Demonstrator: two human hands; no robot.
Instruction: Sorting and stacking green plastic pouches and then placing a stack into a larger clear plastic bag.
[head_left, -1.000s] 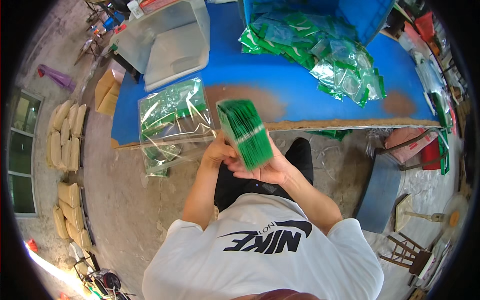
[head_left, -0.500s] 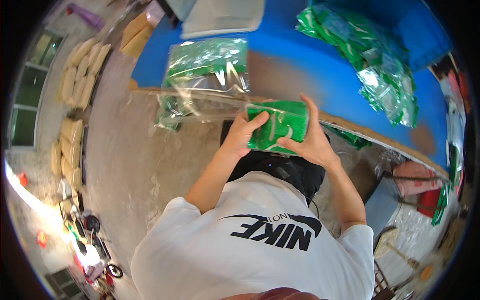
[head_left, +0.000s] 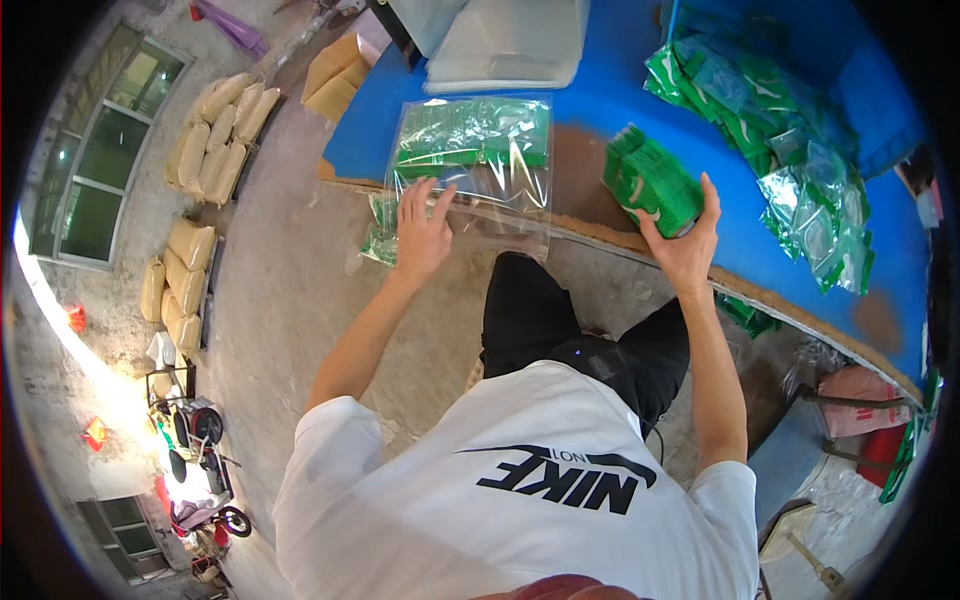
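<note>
Table edge [head_left: 602,236] shows bare between bag [head_left: 500,182] at spread left hand [head_left: 424,238] and green packets [head_left: 652,178] gripped in right hand [head_left: 690,248].

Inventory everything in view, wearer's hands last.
Table: one, blue, upper right.
Packet stack: one, green, over table's edge.
Clear bag: one, transparent over green, overhanging table's left part.
Loose packets: many, green, table's right.
Bin: one, blue, upper right.
Translucent bin: one, whitish, top edge.
Carton: one, brown, left of table.
Sacks: two piles, tan, left.
Windows: two, dark, left.
Motorbike: one, dark, lower left.
Left hand: one, bare, at bag.
Right hand: one, bare, gripping stack.
</note>
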